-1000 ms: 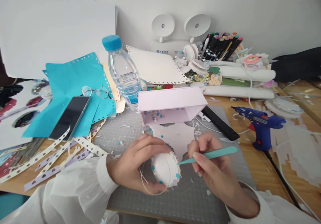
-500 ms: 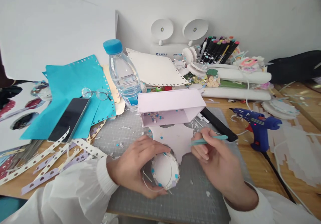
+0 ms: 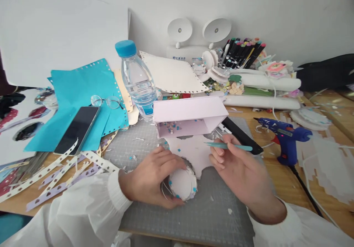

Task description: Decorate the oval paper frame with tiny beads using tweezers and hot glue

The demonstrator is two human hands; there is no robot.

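Observation:
My left hand curls round the side of a small round white piece, whose rim carries blue and pale bits. Thin white strands hang between that hand's thumb and fingers. In my right hand are teal tweezers, held level with their tips pointing left. Beneath both hands lies a grey cutting mat. Just beyond the round piece is a pale irregular sheet with a few blue bits on it. An open pale lilac box stands behind the sheet, small coloured bits inside it.
A water bottle stands left of the box. Farther left are a phone, glasses, blue paper and punched strips. Right of the mat is a blue glue gun with its cord; markers stand at the back.
The round piece has shifted slightly up and tilted in my left hand. The tweezers have turned more level, their tips now farther left, as my right hand has opened out a little.

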